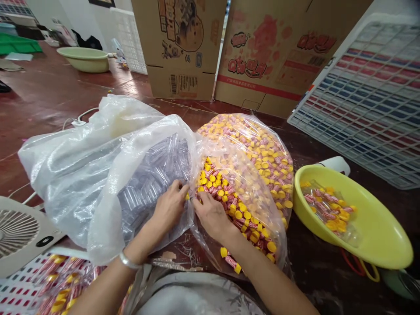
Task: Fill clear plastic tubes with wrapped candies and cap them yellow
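My left hand is at the right edge of a white bag's mouth, fingers curled in a pinch. A speck of yellow shows by its fingertips; what it holds is too small to name. The white bag holds many clear plastic tubes. Close beside, my right hand bends its fingers together over the edge of a clear bag; anything between them is hidden. That bag is full of small red-and-white pieces with yellow caps. A single capped piece lies near my right forearm.
A yellow basin at right holds several filled clear tubes. Lower left are a white perforated basket with packed pieces and a fan. Cardboard boxes and a white rack stand behind; another basin is farther left.
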`<state>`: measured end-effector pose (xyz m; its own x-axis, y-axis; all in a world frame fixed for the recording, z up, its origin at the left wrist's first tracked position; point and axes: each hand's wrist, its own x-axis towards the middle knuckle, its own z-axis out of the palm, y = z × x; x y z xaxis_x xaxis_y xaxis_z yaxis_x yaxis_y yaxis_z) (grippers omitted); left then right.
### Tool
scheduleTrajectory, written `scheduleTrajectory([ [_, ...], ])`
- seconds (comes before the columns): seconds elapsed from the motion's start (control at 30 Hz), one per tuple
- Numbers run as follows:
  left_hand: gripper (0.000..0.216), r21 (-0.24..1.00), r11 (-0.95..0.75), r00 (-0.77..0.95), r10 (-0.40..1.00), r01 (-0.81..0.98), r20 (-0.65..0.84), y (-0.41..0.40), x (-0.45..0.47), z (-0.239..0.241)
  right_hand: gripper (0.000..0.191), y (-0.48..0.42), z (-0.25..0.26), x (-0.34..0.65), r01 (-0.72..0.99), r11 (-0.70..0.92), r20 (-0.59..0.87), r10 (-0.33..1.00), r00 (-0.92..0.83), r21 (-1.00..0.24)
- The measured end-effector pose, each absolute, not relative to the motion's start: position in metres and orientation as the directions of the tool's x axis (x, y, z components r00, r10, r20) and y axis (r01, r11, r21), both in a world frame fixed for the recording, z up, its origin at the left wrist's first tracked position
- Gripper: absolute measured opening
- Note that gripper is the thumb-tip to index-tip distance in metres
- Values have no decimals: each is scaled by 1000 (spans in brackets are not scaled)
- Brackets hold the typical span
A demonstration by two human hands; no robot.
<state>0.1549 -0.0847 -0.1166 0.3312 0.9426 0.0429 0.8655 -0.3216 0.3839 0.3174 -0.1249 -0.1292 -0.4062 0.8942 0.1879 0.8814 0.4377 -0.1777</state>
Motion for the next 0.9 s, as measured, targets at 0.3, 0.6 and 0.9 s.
scheduleTrajectory([
  [0.3, 33, 901, 404, 166, 910, -159, -379, -161, 107, -109, 11, -145, -111, 331, 651, 321, 303, 942, -143, -688],
  [0.6, 34, 688, 614, 381, 786, -388, -487, -184, 150, -120, 22, -171, -99, 333, 430, 169, 141, 985, -95, -887],
  [0.9, 35, 605, 664, 486, 742, -439, -462, -184, 169, -117, 66, -191, -107, 329, 647, 528, 294, 847, -442, -550],
])
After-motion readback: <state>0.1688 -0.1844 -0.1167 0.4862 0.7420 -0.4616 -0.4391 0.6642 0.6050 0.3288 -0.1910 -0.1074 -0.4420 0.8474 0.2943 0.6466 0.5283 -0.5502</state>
